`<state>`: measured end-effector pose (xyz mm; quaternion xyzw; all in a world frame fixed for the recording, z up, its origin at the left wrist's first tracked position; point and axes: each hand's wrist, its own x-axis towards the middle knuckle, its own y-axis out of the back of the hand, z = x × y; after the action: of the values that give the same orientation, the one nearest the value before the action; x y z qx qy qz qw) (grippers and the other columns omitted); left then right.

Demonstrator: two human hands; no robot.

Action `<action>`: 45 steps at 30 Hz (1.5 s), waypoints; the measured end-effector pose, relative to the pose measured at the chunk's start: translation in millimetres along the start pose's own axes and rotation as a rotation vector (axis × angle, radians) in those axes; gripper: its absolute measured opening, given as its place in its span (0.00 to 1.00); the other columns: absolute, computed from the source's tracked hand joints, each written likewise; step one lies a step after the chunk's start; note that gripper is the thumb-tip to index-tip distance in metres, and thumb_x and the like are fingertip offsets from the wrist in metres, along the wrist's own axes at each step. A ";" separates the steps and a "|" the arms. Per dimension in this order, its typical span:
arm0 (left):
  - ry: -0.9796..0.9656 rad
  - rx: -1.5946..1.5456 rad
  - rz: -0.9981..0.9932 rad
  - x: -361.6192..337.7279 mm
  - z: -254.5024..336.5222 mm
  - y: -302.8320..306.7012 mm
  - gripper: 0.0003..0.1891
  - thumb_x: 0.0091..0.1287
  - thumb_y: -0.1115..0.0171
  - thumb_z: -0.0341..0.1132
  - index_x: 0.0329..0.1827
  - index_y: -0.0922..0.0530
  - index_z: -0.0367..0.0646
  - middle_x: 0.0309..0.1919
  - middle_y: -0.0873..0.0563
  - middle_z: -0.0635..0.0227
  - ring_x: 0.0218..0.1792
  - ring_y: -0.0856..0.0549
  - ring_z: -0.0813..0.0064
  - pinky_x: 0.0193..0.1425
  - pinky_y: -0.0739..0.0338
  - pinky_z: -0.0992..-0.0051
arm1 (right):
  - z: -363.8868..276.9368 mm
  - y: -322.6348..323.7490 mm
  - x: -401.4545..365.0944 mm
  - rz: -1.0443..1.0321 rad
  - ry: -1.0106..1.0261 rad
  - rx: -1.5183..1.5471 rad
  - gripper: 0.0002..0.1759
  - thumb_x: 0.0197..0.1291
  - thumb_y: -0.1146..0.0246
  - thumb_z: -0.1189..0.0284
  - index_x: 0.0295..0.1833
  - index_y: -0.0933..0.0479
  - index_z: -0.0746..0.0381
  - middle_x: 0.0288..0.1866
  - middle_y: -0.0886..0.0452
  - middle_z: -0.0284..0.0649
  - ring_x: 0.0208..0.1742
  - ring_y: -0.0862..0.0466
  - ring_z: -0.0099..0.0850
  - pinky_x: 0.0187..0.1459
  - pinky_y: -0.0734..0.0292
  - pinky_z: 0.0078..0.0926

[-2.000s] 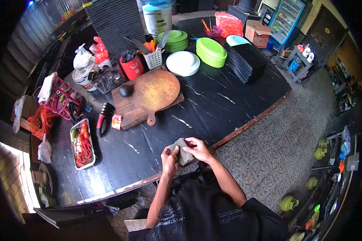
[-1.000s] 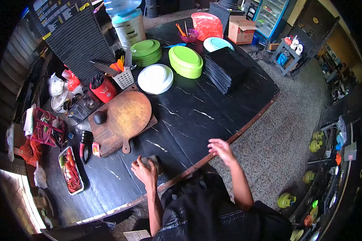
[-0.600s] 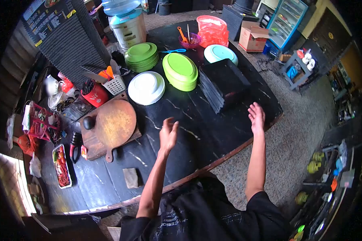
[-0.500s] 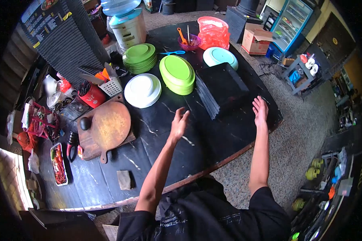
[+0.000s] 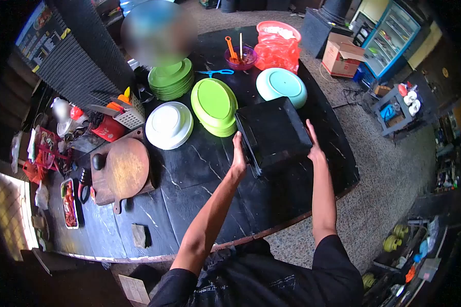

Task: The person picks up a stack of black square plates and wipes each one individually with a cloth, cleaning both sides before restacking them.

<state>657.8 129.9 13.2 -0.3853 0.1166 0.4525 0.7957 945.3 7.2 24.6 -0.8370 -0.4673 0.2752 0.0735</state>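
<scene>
So both hands are on that stack of black trays. It sits on the right half of the tabletop, pretty close to the right edge. Left hand is flat against the stack's left side, and right hand is flat along its right side. The fingers on both look stretched out straight, pressing in rather than curled under or wrapped round anything. So it's a squeeze hold, with nothing supporting from below as far as I can see.

That's where I'd worry. The stack is tall-ish and looks fanned out on its near-left side, so the trays aren't squared up. Squeeze from the sides only and the bottom ones could slide out, or the whole lot could shear and spill.

The green oval plates are just beside it on the left, and the pale blue plate is just beyond on the far side. A shove either way could knock into those. Go right and the floor is waiting, hard stone by the look of it.
</scene>
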 end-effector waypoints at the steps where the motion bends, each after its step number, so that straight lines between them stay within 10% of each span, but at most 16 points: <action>1: -0.024 -0.056 -0.016 12.7 -9.0 7.7 0.49 0.70 0.54 0.75 0.87 0.54 0.59 0.84 0.46 0.63 0.81 0.43 0.56 0.82 0.50 0.47 | -0.8 0.0 5.6 -0.042 -0.055 0.008 0.41 0.74 0.50 0.38 0.81 0.36 0.54 0.81 0.34 0.38 0.78 0.33 0.37 0.75 0.35 0.43; 3: -0.119 -0.107 -0.062 25.9 -18.9 12.1 0.50 0.71 0.54 0.74 0.87 0.54 0.52 0.84 0.45 0.65 0.82 0.46 0.62 0.84 0.53 0.60 | -0.4 -7.6 11.7 -0.089 -0.119 0.015 0.44 0.73 0.49 0.37 0.80 0.35 0.58 0.79 0.31 0.40 0.76 0.30 0.38 0.73 0.33 0.42; 16: -0.163 -0.062 -0.019 -16.1 9.8 -22.0 0.56 0.65 0.42 0.71 0.88 0.60 0.56 0.82 0.46 0.53 0.78 0.40 0.55 0.78 0.43 0.54 | 8.2 -32.9 -9.1 -0.056 0.008 0.044 0.43 0.72 0.48 0.36 0.77 0.32 0.59 0.73 0.26 0.41 0.68 0.24 0.36 0.72 0.32 0.38; 22: -0.214 -0.164 -0.052 -55.6 8.5 -6.6 0.48 0.71 0.42 0.63 0.87 0.55 0.58 0.70 0.32 0.67 0.65 0.29 0.69 0.70 0.33 0.66 | 33.6 -43.9 -34.1 0.021 0.020 0.110 0.29 0.78 0.50 0.43 0.56 0.22 0.58 0.46 0.20 0.31 0.47 0.20 0.24 0.48 0.22 0.29; 29: -0.255 -0.059 0.048 -149.2 18.4 46.8 0.47 0.71 0.44 0.63 0.87 0.55 0.58 0.77 0.37 0.66 0.70 0.32 0.65 0.72 0.35 0.62 | 64.2 -121.6 -107.6 -0.101 -0.064 0.226 0.38 0.77 0.53 0.41 0.74 0.30 0.62 0.62 0.19 0.40 0.59 0.17 0.32 0.62 0.20 0.36; 33: -0.222 -0.131 0.134 -191.1 3.1 116.8 0.48 0.72 0.44 0.63 0.87 0.55 0.54 0.82 0.43 0.65 0.79 0.41 0.63 0.81 0.48 0.63 | 117.3 -156.7 -129.1 -0.161 -0.151 0.194 0.39 0.75 0.52 0.38 0.67 0.25 0.62 0.55 0.15 0.39 0.53 0.14 0.32 0.56 0.16 0.35; 34: -0.287 -0.129 0.323 -201.3 2.7 126.9 0.39 0.65 0.39 0.69 0.67 0.22 0.45 0.55 0.17 0.66 0.52 0.20 0.69 0.61 0.28 0.70 | 135.2 -163.5 -130.8 -0.213 -0.180 0.207 0.39 0.75 0.52 0.38 0.67 0.25 0.62 0.54 0.15 0.38 0.52 0.14 0.31 0.54 0.16 0.34; 45: -0.315 -0.284 0.370 -328.8 34.4 290.5 0.28 0.71 0.41 0.62 0.58 0.18 0.48 0.49 0.15 0.73 0.48 0.17 0.76 0.55 0.24 0.73 | 234.8 -334.5 -202.1 -0.309 -0.236 0.010 0.32 0.72 0.49 0.35 0.44 0.23 0.53 0.34 0.26 0.25 0.36 0.24 0.21 0.38 0.28 0.25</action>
<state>231.7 32.7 64.7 -0.3901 -0.0050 0.6563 0.6458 489.7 -5.7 34.3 -0.7168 -0.5943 0.3592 0.0639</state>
